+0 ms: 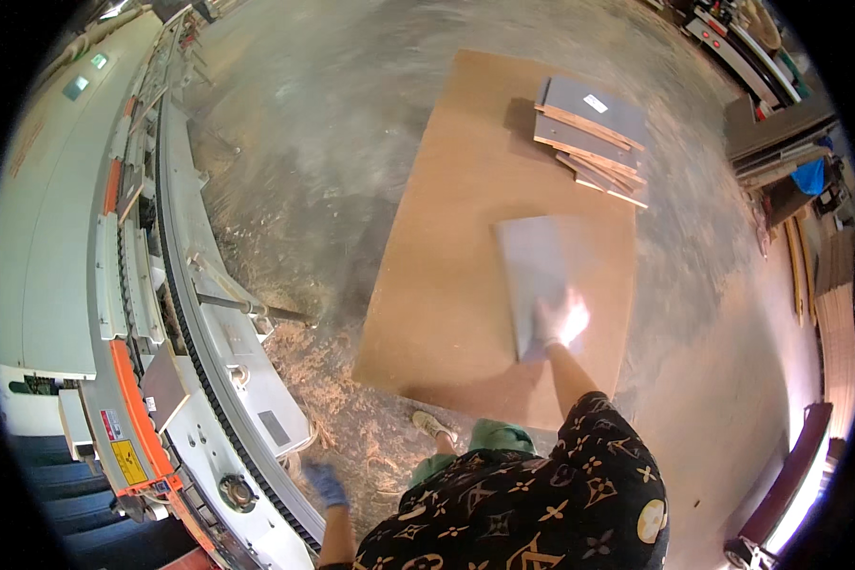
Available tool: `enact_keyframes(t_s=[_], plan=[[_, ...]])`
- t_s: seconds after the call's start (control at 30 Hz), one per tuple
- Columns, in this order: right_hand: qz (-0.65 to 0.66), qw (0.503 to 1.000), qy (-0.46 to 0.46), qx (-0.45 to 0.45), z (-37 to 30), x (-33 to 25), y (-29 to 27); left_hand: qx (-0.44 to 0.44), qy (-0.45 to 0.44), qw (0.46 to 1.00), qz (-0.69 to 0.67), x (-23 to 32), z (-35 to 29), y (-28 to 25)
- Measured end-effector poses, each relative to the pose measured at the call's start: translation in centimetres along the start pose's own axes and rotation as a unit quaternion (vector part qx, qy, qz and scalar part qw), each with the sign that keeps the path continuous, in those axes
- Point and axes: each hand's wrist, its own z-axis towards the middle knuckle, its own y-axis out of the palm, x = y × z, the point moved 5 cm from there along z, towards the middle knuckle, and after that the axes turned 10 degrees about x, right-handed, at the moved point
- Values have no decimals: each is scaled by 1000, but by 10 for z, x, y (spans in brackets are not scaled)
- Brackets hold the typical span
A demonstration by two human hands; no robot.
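Note:
A flat grey panel (532,275), smeared by motion, is over the brown sheet (427,266) that lies on the floor. My right hand (558,321) grips it near its lower right edge; a bright patch of light and blur hide the separate fingers. My left hand (325,483), in a blue glove, hangs low beside the machine's edge, its fingers loosely stretched and nothing in them. At the far end of the brown sheet rests a loose stack of grey boards (589,133) with light wood edges, the top one bearing a white label.
Along the left runs a long machine (220,380) with a black chain track and orange trim; a small panel (164,388) sits on it. Sawdust (337,418) covers the floor beside it. Boards and leaning sheets (836,323) line the right, with a blue cloth (808,178) above.

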Motion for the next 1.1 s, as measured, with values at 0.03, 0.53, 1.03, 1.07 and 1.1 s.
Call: enact_keyframes(t_s=[0.03, 0.53, 1.03, 1.07, 1.1], plan=[[36, 998, -42, -16, -17, -12, -1, -59, 36, 992, 102, -31, -5, 18], [395, 665, 20, -634, -228, -119, -60, -113, -384, 914, -65, 36, -140, 131], [412, 676, -100, -603, -300, -173, -44, 329, -157, 789, -494, 40, 21, -172], [417, 674, -95, -602, -306, -173, -39, 337, -169, 782, -496, 21, 37, -188], [423, 675, -88, -598, -309, -171, -35, 336, -167, 786, -492, 12, 54, -200]])
